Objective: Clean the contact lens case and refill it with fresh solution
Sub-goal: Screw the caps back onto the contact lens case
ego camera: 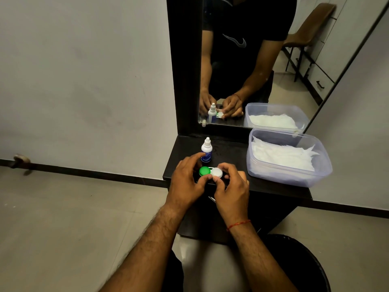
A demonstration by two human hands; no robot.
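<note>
Fingers (194,158) of our left hand (187,180) and right hand (231,191) grip the capped contact lens case (210,172) at the front edge of the bench (231,152); the solution bottle (206,150) stands upright just behind.

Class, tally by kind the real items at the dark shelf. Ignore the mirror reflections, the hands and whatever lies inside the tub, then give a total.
Lens case: 1
Solution bottle: 1
Plastic tub: 1
Total: 3
</note>
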